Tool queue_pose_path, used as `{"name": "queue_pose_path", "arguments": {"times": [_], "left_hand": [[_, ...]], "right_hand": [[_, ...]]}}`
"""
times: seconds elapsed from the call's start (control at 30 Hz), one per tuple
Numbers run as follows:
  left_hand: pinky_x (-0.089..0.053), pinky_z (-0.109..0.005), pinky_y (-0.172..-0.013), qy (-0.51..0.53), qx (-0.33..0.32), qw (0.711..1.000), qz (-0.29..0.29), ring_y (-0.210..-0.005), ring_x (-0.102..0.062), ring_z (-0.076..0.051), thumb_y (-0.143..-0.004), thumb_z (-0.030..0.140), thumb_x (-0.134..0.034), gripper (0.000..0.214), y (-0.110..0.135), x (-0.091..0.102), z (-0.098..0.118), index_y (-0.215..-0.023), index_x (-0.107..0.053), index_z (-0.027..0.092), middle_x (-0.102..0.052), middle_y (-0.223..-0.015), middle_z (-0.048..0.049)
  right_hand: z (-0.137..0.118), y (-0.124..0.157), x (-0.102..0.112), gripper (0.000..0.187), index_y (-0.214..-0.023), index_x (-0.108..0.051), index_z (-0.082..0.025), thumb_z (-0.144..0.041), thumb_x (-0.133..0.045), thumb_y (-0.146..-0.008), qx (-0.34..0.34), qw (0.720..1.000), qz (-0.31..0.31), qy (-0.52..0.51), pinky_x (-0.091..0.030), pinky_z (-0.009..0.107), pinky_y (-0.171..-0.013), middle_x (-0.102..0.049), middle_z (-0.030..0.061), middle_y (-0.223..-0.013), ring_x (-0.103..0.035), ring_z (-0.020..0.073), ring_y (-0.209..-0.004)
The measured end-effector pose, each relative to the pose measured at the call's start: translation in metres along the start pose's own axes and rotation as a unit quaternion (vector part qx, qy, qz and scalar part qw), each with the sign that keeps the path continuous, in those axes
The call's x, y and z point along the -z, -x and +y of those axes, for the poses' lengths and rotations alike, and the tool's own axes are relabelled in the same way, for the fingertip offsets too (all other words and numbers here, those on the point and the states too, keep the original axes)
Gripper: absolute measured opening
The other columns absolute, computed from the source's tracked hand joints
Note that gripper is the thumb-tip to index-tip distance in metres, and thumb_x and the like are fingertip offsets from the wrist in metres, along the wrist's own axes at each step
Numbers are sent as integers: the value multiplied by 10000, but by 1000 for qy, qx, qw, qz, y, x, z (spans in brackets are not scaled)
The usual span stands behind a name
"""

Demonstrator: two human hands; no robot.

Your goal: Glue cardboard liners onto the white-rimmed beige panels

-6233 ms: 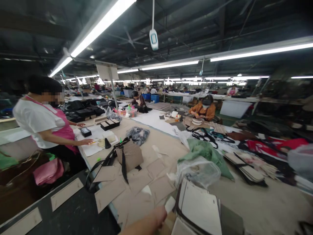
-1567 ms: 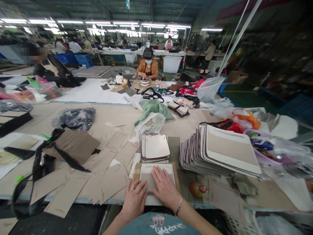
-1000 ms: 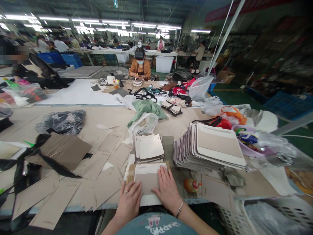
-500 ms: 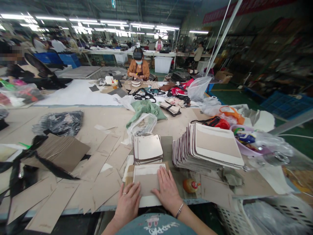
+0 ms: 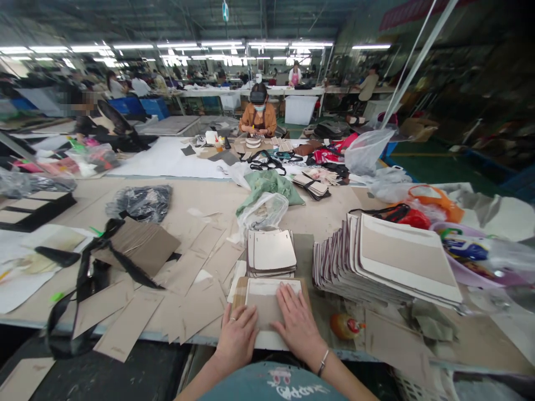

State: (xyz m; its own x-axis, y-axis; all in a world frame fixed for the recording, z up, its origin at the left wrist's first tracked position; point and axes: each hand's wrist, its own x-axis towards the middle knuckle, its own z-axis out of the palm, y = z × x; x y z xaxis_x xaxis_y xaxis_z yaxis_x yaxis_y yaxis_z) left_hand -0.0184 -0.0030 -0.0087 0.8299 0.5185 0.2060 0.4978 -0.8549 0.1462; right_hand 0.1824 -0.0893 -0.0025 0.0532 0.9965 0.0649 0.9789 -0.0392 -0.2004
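Note:
Both my hands lie flat on a white panel with a grey-brown patch (image 5: pixel 267 295) at the near edge of the table. My left hand (image 5: pixel 238 337) presses its lower left part, a ring on one finger. My right hand (image 5: pixel 298 326), with a bracelet at the wrist, covers its right side. The panel rests on a brown board (image 5: pixel 239 291). Just beyond it sits a small stack of white panels (image 5: pixel 271 253). A large fanned stack of bigger panels (image 5: pixel 397 262) lies to the right.
Loose brown card pieces (image 5: pixel 184 278) and black straps (image 5: pixel 92 267) cover the table's left. A small orange bottle (image 5: pixel 345 326) lies right of my hand. Plastic bags (image 5: pixel 263 211), green cloth (image 5: pixel 271 184) and a purple basin (image 5: pixel 468 250) sit farther off. A person (image 5: pixel 259 114) works across the table.
My view has swung a little to the left and back. Both hands stay pressed flat on the same panel, with only slight shifts of the fingers.

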Motion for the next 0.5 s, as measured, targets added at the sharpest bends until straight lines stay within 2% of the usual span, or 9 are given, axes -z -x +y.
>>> {"name": "queue_pose_path", "arguments": {"times": [0.1,0.2,0.3,0.5], "left_hand": [[-224,-509,-1048,11,8,999,35,-1035,-531,-241,-801,254,-523,303,-2,-1,2,-1094,-598,235,-648,-1132,-28],[-200,-485,-1062,11,7,998,61,-1027,-531,-229,-800,259,-516,289,-1,-4,3,-1074,-605,237,-654,-1113,-18],[-186,-475,-1070,7,3,997,70,-1027,-528,-227,-805,262,-507,298,0,-5,3,-1086,-603,232,-657,-1103,-23],[-182,-482,-1075,10,5,997,70,-1032,-527,-237,-800,263,-506,297,0,-6,3,-1075,-610,226,-658,-1099,-36]], "right_hand": [[-4,-12,0,685,-1428,-233,-146,-484,-479,-885,39,999,-8,-27,-150,469,-1118,-175,73,-1501,-97,242,-1377],[-7,-22,-3,659,-1416,-266,-153,-471,-487,-883,71,996,-18,-45,-154,466,-1120,-211,69,-1493,-126,235,-1372],[-10,-28,-6,668,-1408,-285,-138,-473,-505,-874,95,994,-27,-53,-164,465,-1119,-234,89,-1484,-142,240,-1368],[-10,-30,-7,683,-1416,-266,-142,-500,-487,-877,98,992,-44,-66,-167,471,-1118,-205,84,-1492,-114,246,-1373]]}}
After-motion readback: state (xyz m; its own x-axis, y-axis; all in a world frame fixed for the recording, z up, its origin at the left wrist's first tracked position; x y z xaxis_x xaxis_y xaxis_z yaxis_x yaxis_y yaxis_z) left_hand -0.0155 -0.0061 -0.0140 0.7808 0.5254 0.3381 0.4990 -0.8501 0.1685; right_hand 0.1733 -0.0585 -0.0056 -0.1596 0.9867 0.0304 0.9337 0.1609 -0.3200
